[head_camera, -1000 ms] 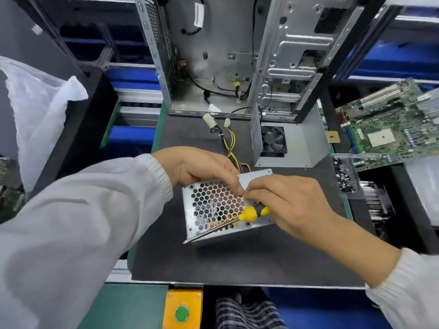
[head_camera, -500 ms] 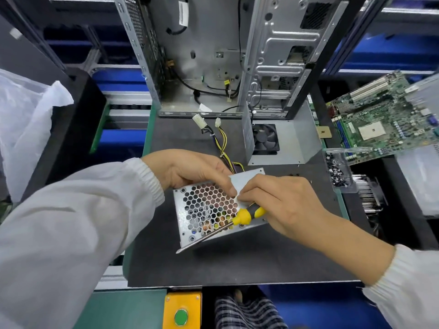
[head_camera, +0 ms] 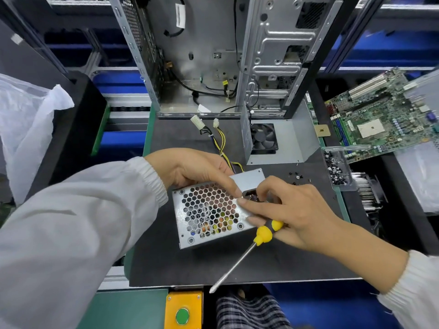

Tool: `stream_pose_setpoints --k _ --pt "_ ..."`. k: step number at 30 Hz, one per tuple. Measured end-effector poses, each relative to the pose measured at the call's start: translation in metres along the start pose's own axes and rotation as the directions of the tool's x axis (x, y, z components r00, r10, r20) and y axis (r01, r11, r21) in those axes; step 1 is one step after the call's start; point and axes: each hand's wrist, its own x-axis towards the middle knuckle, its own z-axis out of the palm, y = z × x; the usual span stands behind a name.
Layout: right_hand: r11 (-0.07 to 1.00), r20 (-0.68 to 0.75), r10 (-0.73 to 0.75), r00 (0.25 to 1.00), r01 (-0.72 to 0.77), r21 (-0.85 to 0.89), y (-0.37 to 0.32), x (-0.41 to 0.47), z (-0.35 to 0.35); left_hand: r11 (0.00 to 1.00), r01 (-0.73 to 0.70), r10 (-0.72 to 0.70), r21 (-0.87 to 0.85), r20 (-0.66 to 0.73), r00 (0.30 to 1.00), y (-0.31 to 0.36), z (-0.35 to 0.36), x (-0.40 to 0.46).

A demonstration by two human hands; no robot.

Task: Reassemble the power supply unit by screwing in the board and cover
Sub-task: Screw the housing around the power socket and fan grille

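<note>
The power supply unit [head_camera: 206, 214], a grey metal box with a honeycomb grille facing me, lies on the black mat [head_camera: 273, 264]. My left hand [head_camera: 197, 170] grips its far edge, index finger stretched onto the grille's right rim. My right hand [head_camera: 292, 211] holds a yellow-handled screwdriver [head_camera: 262, 235] tucked in its lower fingers, shaft pointing down-left off the unit, while its fingertips touch the black socket at the unit's right. Yellow and black cables [head_camera: 222, 144] run from the unit to white connectors.
The loose grey cover with a black fan [head_camera: 263, 138] stands behind the unit. An open computer case [head_camera: 213, 55] stands at the back. A clear tray of screws [head_camera: 336, 170] and loose screws [head_camera: 297, 176] lie right, beside a motherboard [head_camera: 380, 117]. A plastic bag [head_camera: 26, 129] lies left.
The screwdriver has swung off the grille; its shaft now points down-left past the unit's front edge. My right fingertips moved onto the socket on the unit's right. The left hand keeps its grip.
</note>
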Motion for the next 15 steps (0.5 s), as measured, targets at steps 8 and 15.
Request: stream_pose_setpoints --k 8,15 --pt "0.998 0.103 0.047 0.994 -0.043 -0.041 -0.002 -0.007 -0.009 0.999 -0.028 0.027 -0.032 -0.040 0.999 -0.005 0.002 -0.001" --pt "0.993 0.174 0.100 0.980 -0.109 0.046 -0.001 -0.003 -0.027 0.997 -0.057 0.054 -0.044 -0.067 0.996 -0.008 0.002 0.001"
